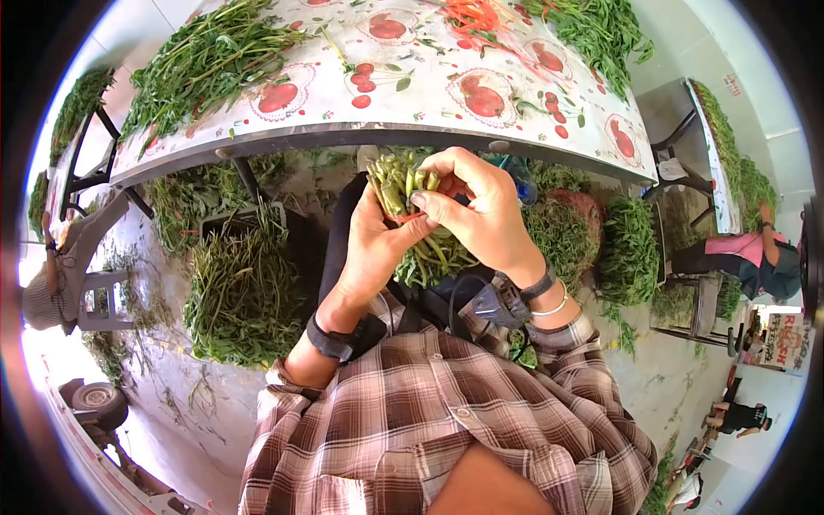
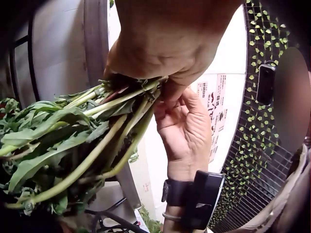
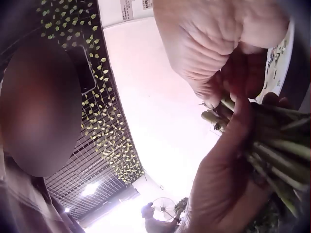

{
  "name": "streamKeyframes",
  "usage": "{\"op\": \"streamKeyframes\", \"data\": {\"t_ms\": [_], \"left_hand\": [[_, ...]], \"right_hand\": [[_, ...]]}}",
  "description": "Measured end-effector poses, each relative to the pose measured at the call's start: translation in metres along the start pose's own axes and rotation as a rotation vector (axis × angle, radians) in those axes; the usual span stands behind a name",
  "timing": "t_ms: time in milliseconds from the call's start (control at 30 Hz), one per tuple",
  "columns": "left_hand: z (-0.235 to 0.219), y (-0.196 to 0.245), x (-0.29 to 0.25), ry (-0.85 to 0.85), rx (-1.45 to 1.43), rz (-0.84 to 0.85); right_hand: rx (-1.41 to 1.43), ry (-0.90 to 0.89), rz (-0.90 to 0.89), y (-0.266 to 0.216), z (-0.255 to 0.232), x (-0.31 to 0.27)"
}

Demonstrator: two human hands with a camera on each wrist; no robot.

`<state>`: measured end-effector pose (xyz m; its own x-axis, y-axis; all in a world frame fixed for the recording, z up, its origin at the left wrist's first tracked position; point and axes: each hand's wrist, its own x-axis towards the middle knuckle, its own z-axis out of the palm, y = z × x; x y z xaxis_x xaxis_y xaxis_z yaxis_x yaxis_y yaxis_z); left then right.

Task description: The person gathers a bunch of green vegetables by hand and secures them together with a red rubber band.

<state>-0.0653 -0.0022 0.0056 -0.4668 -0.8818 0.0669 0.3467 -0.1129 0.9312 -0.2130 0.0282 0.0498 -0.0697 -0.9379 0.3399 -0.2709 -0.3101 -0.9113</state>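
Note:
A bundle of leafy green stems (image 1: 396, 184) is held upright above the lap, its cut ends up and leaves hanging below. The left hand (image 1: 374, 245) grips it round the stems, with a bit of red band at the thumb. At the cut ends, the right hand (image 1: 477, 210) pinches a stem between thumb and fingers. In the left wrist view the leaves (image 2: 58, 141) spread to the left, and the right hand (image 2: 187, 131) shows behind the left hand (image 2: 165, 43). The right wrist view shows the right hand's (image 3: 218, 43) fingertips at the stem ends (image 3: 216, 119).
A table with a fruit-print cover (image 1: 326, 94) stands in front, bearing piles of greens (image 1: 215, 60) and red strips (image 1: 476, 21). Below are a filled crate (image 1: 245, 283) and more greens (image 1: 629, 249). Other people (image 1: 742, 257) are at the sides.

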Motion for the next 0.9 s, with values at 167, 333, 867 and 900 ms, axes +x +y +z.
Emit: {"op": "streamKeyframes", "data": {"t_ms": [167,333,867,900], "left_hand": [[-0.006,0.006,-0.002,-0.151,0.083,-0.084],[-0.007,0.003,0.001,-0.102,0.106,-0.111],[-0.005,-0.008,-0.002,-0.120,0.064,-0.043],[-0.002,-0.006,-0.003,-0.105,0.061,-0.032]], "right_hand": [[0.268,-0.206,0.263,0.003,-0.018,0.008],[0.111,-0.167,0.122,0.013,-0.009,0.003],[-0.278,-0.125,-0.367,0.008,-0.006,0.004],[-0.327,-0.122,-0.408,0.007,-0.007,0.005]]}}
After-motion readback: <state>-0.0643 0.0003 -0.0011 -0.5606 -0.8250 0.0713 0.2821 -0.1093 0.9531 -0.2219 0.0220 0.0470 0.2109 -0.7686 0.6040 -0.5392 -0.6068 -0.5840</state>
